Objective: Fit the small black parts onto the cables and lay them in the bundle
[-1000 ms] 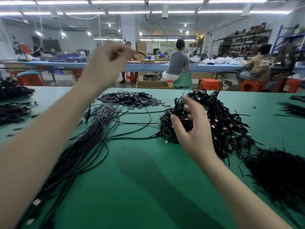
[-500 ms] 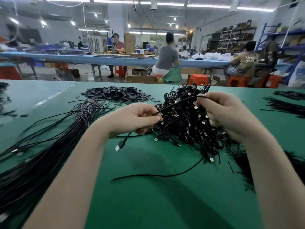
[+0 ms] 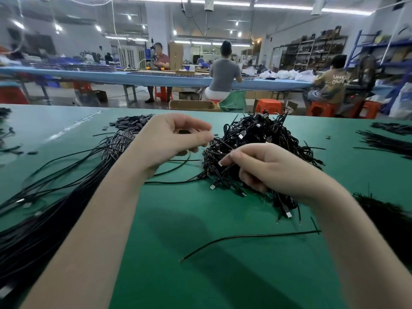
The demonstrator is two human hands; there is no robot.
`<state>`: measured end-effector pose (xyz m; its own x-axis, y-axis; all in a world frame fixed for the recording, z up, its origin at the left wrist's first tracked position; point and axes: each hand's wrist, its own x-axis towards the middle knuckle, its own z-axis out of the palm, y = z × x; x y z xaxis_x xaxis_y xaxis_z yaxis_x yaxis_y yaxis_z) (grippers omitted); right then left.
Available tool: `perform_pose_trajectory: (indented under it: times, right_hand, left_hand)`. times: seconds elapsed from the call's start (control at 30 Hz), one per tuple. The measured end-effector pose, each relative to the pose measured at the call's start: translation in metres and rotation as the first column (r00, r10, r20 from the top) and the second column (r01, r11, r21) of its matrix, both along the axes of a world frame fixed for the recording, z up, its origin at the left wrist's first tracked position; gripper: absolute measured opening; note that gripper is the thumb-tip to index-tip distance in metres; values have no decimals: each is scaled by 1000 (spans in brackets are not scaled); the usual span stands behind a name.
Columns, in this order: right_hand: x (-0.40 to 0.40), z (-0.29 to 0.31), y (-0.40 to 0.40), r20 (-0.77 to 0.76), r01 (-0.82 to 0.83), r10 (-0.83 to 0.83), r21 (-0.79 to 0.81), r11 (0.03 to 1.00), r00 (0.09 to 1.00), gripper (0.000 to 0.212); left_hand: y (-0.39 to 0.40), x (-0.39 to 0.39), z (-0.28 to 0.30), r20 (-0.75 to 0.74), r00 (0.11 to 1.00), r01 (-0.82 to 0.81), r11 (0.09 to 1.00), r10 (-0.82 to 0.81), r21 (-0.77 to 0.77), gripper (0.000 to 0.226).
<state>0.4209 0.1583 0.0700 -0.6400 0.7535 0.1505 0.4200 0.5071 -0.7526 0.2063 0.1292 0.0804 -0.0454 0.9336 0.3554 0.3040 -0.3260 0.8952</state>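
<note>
The left hand (image 3: pixel 169 139) hovered above the green table (image 3: pixel 200 275), its fingers curled in a grip on a small flat black plastic part (image 3: pixel 184 131), pinched between thumb and fingertips. The part showed only as a dark sliver inside that grip, so its shape could not be made out fully. Just right of and below that grip, the right hand (image 3: pixel 267 168) pinched a thin black cable (image 3: pixel 225 146) between thumb and forefinger, its other fingers curled beneath. The two grips sat close together but apart.

Under and beyond the right grip lay the tangled heap of black cables with small silver connector ends (image 3: pixel 260 141). A few metal plugs stuck out at the heap's near edge. Beyond the left grip, partly hidden by it, lay a low pile of loose dark flat parts (image 3: pixel 131 122). Left of the left grip and forearm, a long bundle of straight black cables (image 3: pixel 73 175) swept toward the near table edge. Nearer than both grips, a single loose black wire (image 3: pixel 245 238) lay on the table in a gentle curve.
</note>
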Motion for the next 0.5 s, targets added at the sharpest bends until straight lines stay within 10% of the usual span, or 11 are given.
perform_pose_trajectory:
  times: [0.17,0.4,0.5]
  right_hand:
    - [-34,-11,-12,-421,-38,-55,-208,977,905,38]
    - [-39,-19,-13,-376,-159,82,-176,971,923,37]
    - [-38,-27,-7,-449,-307,136,-333,891,883,35]
  left_hand:
    - [0,11,0,572,798,257,966,-190,-38,38]
    - [3,13,-2,363,889,302,953,-278,-10,38]
    - [0,11,6,606,723,333,936,-331,114,44]
